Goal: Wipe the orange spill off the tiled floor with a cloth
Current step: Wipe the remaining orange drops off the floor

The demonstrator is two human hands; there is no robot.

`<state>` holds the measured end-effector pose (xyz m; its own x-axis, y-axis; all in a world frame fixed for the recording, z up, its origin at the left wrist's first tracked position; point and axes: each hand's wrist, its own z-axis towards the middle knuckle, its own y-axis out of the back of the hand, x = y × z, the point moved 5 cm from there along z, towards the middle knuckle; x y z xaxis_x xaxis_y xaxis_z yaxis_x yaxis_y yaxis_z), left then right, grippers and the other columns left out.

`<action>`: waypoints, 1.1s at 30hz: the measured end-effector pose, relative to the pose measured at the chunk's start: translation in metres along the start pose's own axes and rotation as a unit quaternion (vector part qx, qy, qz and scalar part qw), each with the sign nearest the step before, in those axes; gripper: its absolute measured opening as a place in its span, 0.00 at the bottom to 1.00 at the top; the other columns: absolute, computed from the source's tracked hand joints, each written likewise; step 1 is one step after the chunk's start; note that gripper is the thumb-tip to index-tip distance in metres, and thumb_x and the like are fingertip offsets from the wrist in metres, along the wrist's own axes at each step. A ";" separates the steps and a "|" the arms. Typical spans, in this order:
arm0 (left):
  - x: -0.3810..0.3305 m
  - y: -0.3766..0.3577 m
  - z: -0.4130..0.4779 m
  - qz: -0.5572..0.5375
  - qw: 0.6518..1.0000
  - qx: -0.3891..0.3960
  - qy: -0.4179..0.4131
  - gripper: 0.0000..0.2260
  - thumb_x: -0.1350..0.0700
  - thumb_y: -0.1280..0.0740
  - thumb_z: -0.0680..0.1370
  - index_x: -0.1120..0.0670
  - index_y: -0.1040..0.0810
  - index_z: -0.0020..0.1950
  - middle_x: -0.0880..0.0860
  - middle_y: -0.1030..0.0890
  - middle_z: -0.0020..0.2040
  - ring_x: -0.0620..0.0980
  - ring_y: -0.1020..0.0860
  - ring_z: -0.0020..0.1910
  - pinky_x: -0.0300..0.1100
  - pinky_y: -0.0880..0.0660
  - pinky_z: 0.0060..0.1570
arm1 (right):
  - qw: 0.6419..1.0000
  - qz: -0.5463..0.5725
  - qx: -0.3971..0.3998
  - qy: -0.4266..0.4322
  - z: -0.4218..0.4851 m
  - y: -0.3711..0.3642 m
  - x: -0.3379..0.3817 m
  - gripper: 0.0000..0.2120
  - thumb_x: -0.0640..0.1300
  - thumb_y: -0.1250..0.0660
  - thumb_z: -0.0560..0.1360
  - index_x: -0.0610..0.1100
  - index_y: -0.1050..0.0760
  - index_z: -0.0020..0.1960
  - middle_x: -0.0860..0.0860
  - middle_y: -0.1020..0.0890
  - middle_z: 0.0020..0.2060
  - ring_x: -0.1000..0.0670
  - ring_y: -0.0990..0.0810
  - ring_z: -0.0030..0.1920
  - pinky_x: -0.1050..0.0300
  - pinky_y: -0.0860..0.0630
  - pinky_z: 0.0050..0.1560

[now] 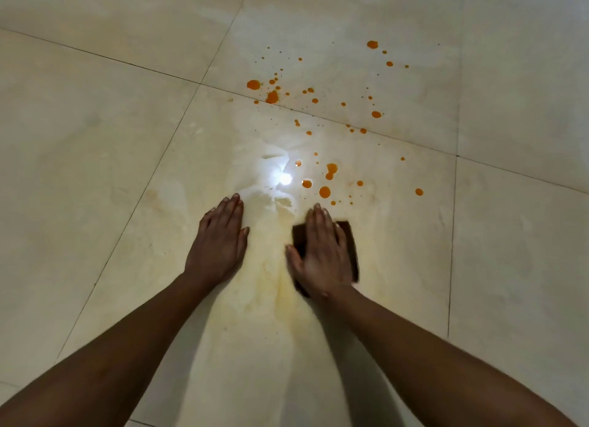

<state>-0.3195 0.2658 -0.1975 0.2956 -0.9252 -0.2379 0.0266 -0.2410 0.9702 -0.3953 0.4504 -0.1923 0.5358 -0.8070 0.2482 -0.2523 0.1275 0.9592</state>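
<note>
My right hand (322, 254) lies flat on a dark brown folded cloth (349, 245) and presses it onto the pale tiled floor (95, 171); the cloth looks slightly blurred. My left hand (220, 241) rests palm down on the bare tile to the left of the cloth, fingers together, holding nothing. Orange drops of the spill (325, 191) lie scattered just beyond the cloth, and more spill drops (271, 96) sit farther away across a grout line. A faint yellowish smear (280, 283) stains the wet tile between and below my hands.
Dark grout lines (153, 178) cross the floor. A bright light reflection (284, 178) shines on the wet patch ahead of my hands. Nothing else stands on the floor in view.
</note>
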 end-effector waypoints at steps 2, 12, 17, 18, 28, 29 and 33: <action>0.000 -0.002 0.001 0.004 1.000 0.005 -0.004 0.25 0.51 0.49 0.81 0.62 0.38 0.75 0.58 0.37 0.76 0.56 0.38 0.74 0.49 0.41 0.70 | 1.000 0.006 0.000 0.024 0.005 -0.009 0.036 0.38 0.61 0.48 0.78 0.40 0.51 0.79 0.45 0.49 0.79 0.48 0.53 0.78 0.47 0.51 0.77; 0.001 -0.001 0.000 0.007 1.000 0.005 -0.003 0.25 0.52 0.51 0.81 0.62 0.38 0.75 0.59 0.37 0.76 0.55 0.38 0.75 0.50 0.41 0.70 | 0.999 0.002 -0.010 -0.037 0.002 0.003 -0.006 0.37 0.61 0.49 0.77 0.41 0.51 0.79 0.46 0.49 0.79 0.48 0.51 0.78 0.46 0.47 0.76; 0.002 -0.001 0.000 0.009 1.000 0.011 -0.013 0.25 0.51 0.52 0.82 0.62 0.37 0.75 0.59 0.37 0.76 0.56 0.37 0.75 0.49 0.43 0.70 | 0.988 0.029 0.052 0.140 -0.088 -0.024 0.078 0.36 0.57 0.42 0.76 0.41 0.47 0.79 0.46 0.46 0.79 0.49 0.50 0.78 0.48 0.50 0.76; 0.002 0.000 0.001 0.010 1.000 0.012 -0.014 0.25 0.51 0.52 0.82 0.62 0.37 0.75 0.59 0.37 0.76 0.56 0.37 0.74 0.49 0.42 0.70 | 0.985 0.028 0.064 0.158 -0.111 -0.018 0.063 0.37 0.56 0.41 0.75 0.42 0.45 0.78 0.47 0.46 0.78 0.50 0.49 0.78 0.49 0.49 0.75; 0.003 -0.004 -0.001 0.009 1.000 -0.001 -0.008 0.24 0.52 0.51 0.82 0.61 0.38 0.75 0.58 0.37 0.76 0.54 0.38 0.75 0.50 0.41 0.70 | 0.995 0.008 0.049 0.085 -0.040 -0.018 0.039 0.36 0.57 0.47 0.77 0.41 0.50 0.79 0.46 0.48 0.79 0.48 0.52 0.78 0.46 0.49 0.77; 0.003 -0.003 -0.001 0.005 1.000 -0.002 -0.008 0.24 0.52 0.51 0.82 0.61 0.38 0.75 0.58 0.37 0.76 0.54 0.38 0.75 0.50 0.42 0.71 | 0.989 0.006 0.069 0.130 -0.060 -0.018 0.039 0.35 0.58 0.47 0.79 0.42 0.51 0.80 0.46 0.49 0.79 0.49 0.54 0.78 0.46 0.50 0.77; 0.001 -0.001 -0.001 0.010 1.000 -0.001 -0.006 0.24 0.52 0.51 0.82 0.61 0.37 0.75 0.58 0.36 0.76 0.54 0.38 0.75 0.49 0.42 0.71 | 0.957 -0.060 0.064 0.277 -0.099 -0.008 -0.001 0.31 0.56 0.48 0.82 0.42 0.48 0.79 0.46 0.45 0.78 0.48 0.50 0.78 0.48 0.48 0.74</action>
<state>-0.3183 0.2655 -0.1984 0.2855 -0.9331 -0.2189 0.0219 -0.2220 0.9748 -0.3140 0.5076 -0.1867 0.9034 -0.3769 0.2043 -0.2389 -0.0470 0.9699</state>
